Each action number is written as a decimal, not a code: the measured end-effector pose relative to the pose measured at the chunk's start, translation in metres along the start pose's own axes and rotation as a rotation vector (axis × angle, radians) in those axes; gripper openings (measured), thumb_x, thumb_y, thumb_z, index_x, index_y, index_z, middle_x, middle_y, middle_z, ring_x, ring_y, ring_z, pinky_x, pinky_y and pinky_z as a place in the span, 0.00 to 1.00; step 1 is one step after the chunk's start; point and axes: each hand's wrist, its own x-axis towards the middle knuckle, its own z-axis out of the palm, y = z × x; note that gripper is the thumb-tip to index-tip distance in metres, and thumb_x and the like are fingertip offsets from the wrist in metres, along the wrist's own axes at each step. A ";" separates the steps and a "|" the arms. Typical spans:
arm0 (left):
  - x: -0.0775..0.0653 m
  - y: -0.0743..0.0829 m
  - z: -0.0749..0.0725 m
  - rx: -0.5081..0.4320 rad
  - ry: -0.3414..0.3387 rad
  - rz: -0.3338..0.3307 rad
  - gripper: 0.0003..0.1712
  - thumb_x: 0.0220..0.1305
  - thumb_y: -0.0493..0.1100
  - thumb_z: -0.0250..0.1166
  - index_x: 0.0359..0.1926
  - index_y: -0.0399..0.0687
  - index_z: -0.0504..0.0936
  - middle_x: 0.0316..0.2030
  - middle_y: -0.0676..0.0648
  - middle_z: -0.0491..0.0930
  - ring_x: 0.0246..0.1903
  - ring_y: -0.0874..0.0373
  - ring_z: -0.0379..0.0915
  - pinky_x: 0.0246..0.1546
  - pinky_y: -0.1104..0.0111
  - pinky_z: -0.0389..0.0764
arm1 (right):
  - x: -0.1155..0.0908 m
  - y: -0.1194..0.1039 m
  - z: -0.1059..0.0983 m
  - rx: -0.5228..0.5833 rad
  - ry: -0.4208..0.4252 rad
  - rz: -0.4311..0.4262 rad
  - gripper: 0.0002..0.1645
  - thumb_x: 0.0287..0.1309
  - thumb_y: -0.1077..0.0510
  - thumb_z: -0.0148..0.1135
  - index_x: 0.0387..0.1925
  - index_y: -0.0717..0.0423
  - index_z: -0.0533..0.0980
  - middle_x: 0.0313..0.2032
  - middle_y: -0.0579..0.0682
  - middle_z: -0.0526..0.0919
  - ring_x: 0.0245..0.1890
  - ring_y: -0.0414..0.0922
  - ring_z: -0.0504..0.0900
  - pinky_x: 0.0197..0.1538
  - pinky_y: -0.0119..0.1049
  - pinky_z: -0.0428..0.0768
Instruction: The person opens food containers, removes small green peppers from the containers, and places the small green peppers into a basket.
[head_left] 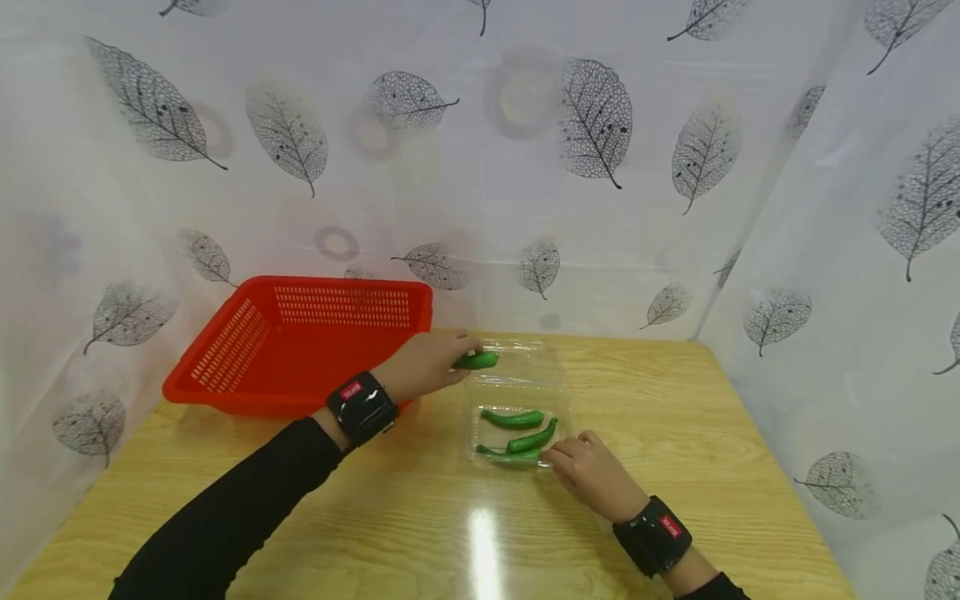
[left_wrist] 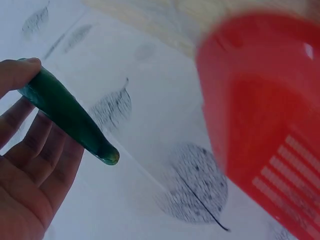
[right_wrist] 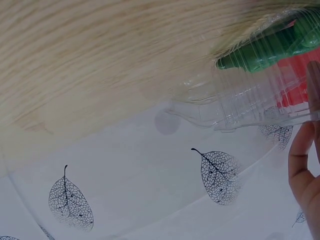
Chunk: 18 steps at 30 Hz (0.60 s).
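My left hand pinches a small green cucumber between thumb and fingers, holding it over the raised lid side of a clear plastic box. In the left wrist view, the cucumber slants down from the thumb, its blunt end sticking out. Three more cucumbers lie in the box's near half. At the near right corner, my right hand pinches the box edge. The right wrist view has the fingers at the clear rim, with green cucumbers behind the ribbed wall.
A red plastic basket with slotted walls stands at the left, beside my left forearm. The wooden table ends against a white curtain printed with leaves, which hangs at the back and sides.
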 end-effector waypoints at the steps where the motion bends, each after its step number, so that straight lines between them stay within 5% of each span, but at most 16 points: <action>1: -0.002 -0.005 -0.005 -0.001 0.007 -0.024 0.16 0.58 0.43 0.66 0.49 0.51 0.78 0.37 0.53 0.78 0.32 0.62 0.73 0.35 0.71 0.78 | 0.000 0.000 0.000 0.001 -0.003 0.001 0.17 0.42 0.62 0.71 0.38 0.49 0.81 0.31 0.41 0.84 0.31 0.36 0.80 0.38 0.32 0.70; 9: -0.011 -0.055 -0.027 0.016 0.030 -0.186 0.15 0.59 0.43 0.65 0.48 0.48 0.77 0.33 0.50 0.75 0.32 0.57 0.69 0.35 0.67 0.75 | 0.000 0.002 0.000 0.011 -0.013 -0.001 0.16 0.43 0.62 0.72 0.38 0.49 0.81 0.31 0.41 0.84 0.30 0.36 0.80 0.37 0.32 0.69; 18: -0.015 -0.123 -0.021 0.031 -0.028 -0.315 0.18 0.58 0.42 0.66 0.48 0.42 0.77 0.37 0.44 0.78 0.36 0.52 0.71 0.42 0.58 0.77 | 0.000 0.003 0.003 0.015 0.001 -0.009 0.16 0.43 0.62 0.71 0.38 0.49 0.81 0.30 0.41 0.84 0.30 0.36 0.80 0.36 0.32 0.68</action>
